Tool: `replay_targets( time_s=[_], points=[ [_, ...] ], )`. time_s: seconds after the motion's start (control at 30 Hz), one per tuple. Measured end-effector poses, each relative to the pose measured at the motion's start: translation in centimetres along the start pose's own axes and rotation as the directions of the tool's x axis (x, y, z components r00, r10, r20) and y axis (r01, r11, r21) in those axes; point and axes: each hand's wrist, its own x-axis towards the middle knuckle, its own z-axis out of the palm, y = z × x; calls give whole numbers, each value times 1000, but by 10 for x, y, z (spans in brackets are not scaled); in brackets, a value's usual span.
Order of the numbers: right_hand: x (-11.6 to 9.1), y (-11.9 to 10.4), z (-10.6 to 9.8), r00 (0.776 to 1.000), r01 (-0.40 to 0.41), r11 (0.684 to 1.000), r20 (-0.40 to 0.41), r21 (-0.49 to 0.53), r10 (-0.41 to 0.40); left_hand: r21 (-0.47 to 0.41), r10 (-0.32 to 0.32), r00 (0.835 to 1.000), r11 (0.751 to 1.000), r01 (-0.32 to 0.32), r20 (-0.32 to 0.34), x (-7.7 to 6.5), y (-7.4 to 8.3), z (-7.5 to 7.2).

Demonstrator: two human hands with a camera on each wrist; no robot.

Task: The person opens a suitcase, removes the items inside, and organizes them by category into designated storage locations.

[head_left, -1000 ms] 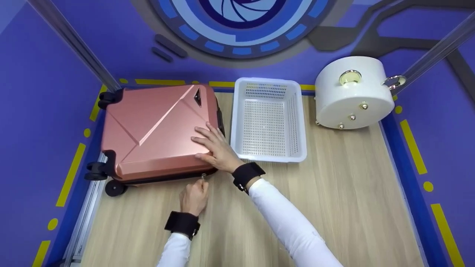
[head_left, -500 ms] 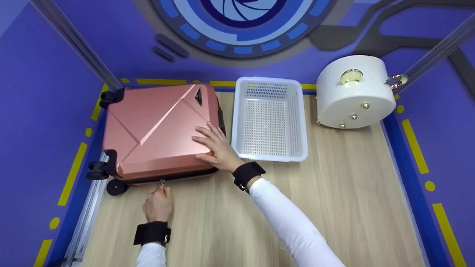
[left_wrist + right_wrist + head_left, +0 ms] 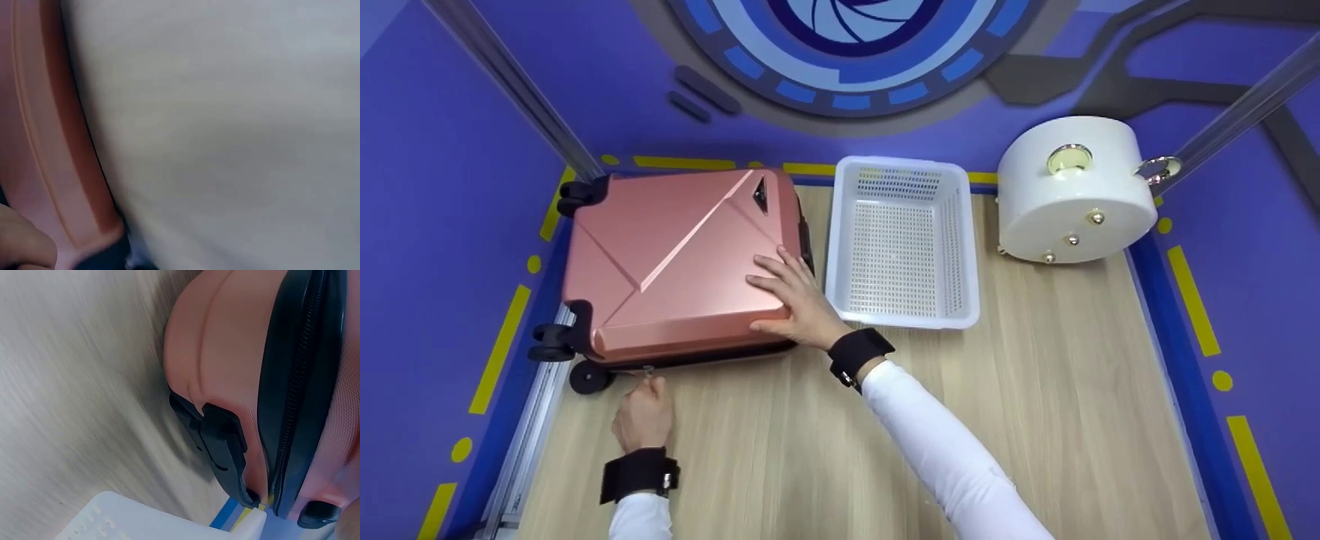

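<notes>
A pink hard-shell suitcase (image 3: 682,262) lies flat at the left, its wheels toward the left wall. My left hand (image 3: 643,415) pinches a small metal zipper pull (image 3: 649,370) on the near side, close to the wheel end. Spread across the lid's near right corner, my right hand (image 3: 802,304) rests with straight fingers. In the right wrist view the zipper (image 3: 298,377) runs along the black band, its teeth together there, beside a black handle (image 3: 216,444). The left wrist view is blurred and catches only part of the left hand (image 3: 25,242) by the suitcase edge.
A white perforated plastic basket (image 3: 838,247) stands just right of the suitcase. Farther right, near the back wall, sits a white rounded case (image 3: 1072,187) with gold studs and ring-like metal fittings. Blue printed walls (image 3: 607,97) border the wooden tabletop (image 3: 1065,390).
My left hand has slid left along the suitcase's near side with the zipper pull, from the right corner toward the wheels. The right hand and suitcase have stayed in place.
</notes>
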Motion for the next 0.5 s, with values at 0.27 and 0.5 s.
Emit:
replay_targets(
  time_s=[0.27, 0.5],
  points=[
    [-1, 0, 1, 1000, 3, 1000, -3, 9, -3, 48, -62, 998, 997, 63, -25, 29, -30, -33],
    [-1, -3, 1, 999, 29, 999, -31, 30, -28, 95, -83, 996, 992, 79, 31, 59, -46, -49]
  ],
)
